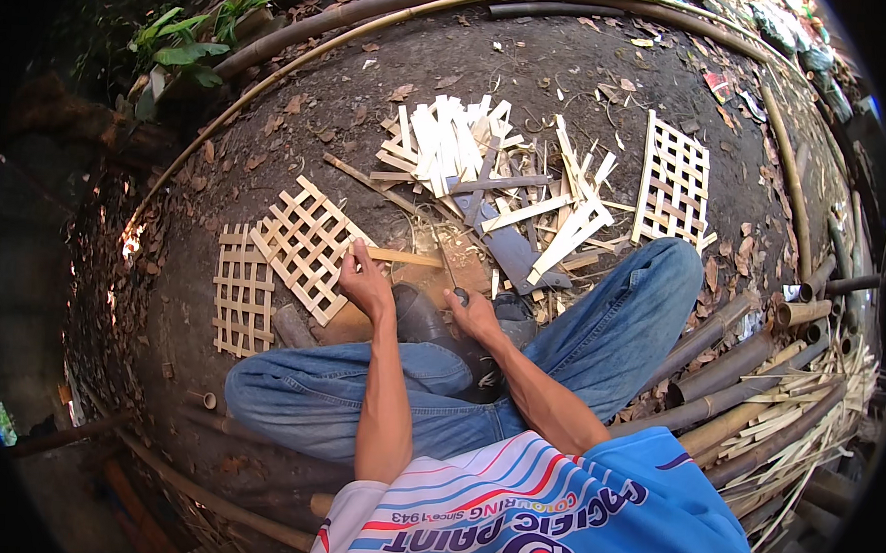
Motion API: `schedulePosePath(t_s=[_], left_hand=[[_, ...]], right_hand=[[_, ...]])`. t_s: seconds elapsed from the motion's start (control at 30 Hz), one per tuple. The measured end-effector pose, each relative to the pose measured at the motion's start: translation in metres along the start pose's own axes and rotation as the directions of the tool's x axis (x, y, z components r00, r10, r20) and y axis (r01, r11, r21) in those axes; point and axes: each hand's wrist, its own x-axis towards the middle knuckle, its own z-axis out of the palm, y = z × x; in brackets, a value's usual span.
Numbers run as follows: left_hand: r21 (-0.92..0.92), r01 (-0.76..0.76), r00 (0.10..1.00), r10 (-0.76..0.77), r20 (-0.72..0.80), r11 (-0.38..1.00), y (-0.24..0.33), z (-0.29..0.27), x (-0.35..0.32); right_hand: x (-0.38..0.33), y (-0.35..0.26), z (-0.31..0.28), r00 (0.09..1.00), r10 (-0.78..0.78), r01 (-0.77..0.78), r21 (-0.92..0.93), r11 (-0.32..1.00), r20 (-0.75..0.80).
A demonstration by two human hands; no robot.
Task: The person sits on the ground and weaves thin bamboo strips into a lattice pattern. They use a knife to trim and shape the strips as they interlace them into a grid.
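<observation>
Pinched in my left hand is a flat bamboo strip, pointing right. My right hand is closed around the dark handle of a knife; its thin blade rises beside the strip's right end. Whether blade and strip touch, I cannot tell. Under them sits a brownish block with pale shavings around it. Just left of my left hand, a woven bamboo lattice partly overlaps a second lattice.
Beyond my hands lies a heap of pale bamboo strips with darker pieces. Another lattice rests past my right knee. Bamboo poles and thin slivers crowd the right side. A long curved pole borders the leaf-strewn ground.
</observation>
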Motion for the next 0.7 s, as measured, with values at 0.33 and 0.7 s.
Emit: schedulePosePath(t_s=[0.33,0.7], left_hand=[[0.221,-0.056,0.996,0.040,0.078,0.974,0.018,-0.006,-0.018],[0.037,-0.112,0.991,0.109,0.072,0.993,0.009,0.000,-0.013]], right_hand=[[-0.030,-0.064,-0.004,0.976,-0.166,0.159,0.060,0.985,0.143],[-0.011,-0.027,0.020,0.975,-0.219,0.216,0.067,0.974,0.033]])
